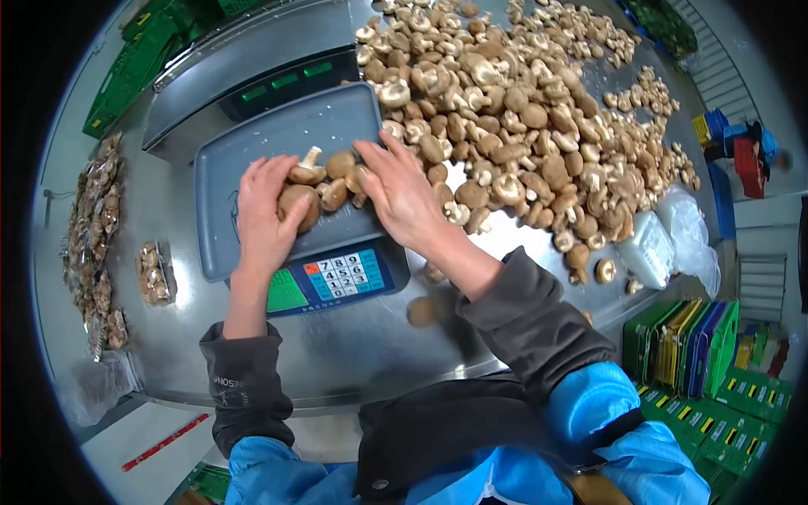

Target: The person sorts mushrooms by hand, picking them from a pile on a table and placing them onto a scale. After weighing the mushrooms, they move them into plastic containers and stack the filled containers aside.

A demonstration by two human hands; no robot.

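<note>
Several brown shiitake mushrooms (334,194) lie bunched over the grey tray (231,156) of a weighing scale, between my two hands. My left hand (268,202) curves around the left side of the bunch, its thumb against a round cap. From the other side my right hand (400,189) closes in, thumb and fingers around the right-hand mushrooms. One mushroom (309,168) at the top of the bunch has its pale stem pointing up. Below the tray shows the scale's keypad (343,276). The undersides of the mushrooms are partly hidden by my fingers.
A big heap of loose shiitake (522,118) covers the table's right side. Packed mushrooms (156,273) and a row of filled bags (97,227) lie at left. White trays (648,248) and clear plastic sit right. Green crates (682,345) stand beyond; a person (749,147) is farther off.
</note>
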